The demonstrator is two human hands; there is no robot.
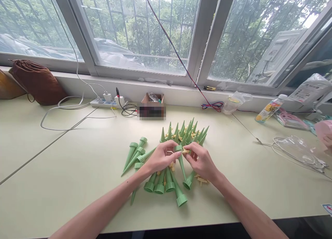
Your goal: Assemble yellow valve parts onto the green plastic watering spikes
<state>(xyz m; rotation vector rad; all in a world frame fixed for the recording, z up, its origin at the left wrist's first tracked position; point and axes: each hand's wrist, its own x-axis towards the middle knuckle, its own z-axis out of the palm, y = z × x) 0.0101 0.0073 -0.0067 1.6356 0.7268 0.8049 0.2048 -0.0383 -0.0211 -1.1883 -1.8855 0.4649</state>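
1. The left hand [164,156] had its grip clamped on a tapered light-green plastic spike with a ribbed cap [182,164], cap up and point down, just right of the middle of the worktop [77,156].
2. The right hand [202,159] had its grip clamped on a small pale-yellow plastic piece [185,151], just beside that cap; whether the two were joined could not be told.
3. On the far side, a cluster of upright green spikes [183,141] stood points up, with yellow bits among them; by appearance, these were the set-aside, finished share.
4. Apparently left over were the green spikes lying to the left [129,154] and those lying on the near side [169,178], several with open wide ends facing near. Loose pale-yellow plastic pieces [201,179] lay by the right wrist. The held pair seemed mid-step.
5. The widest open room was left of the lying spikes; another bare stretch lay right of the right hand, as far as the crumpled clear plastic bag [301,151].
6. The white power strip [103,103] and small cardboard box [161,99] bounded the far side. The worktop's near edge ran beyond the nearest spikes, with a bare strip between, so a rolling spike might have reached it.
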